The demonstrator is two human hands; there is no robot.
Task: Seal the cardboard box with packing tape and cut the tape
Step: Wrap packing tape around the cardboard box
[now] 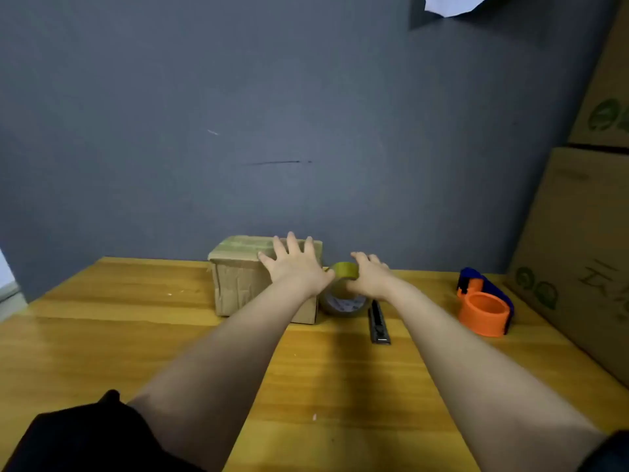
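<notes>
A small cardboard box (238, 284) stands on the wooden table (136, 335) against the grey wall, with strips of tape across its closed top. My left hand (294, 264) lies flat on the box's top right part, fingers spread. A roll of brownish packing tape (343, 296) stands on edge just right of the box. My right hand (371, 279) grips the roll from its right side, fingers over the top. A black utility knife (378, 323) lies on the table just right of the roll.
An orange and blue tape dispenser (485, 306) sits at the right of the table. Large stacked cardboard cartons (578, 233) fill the right edge. The grey wall (272, 131) closes the back.
</notes>
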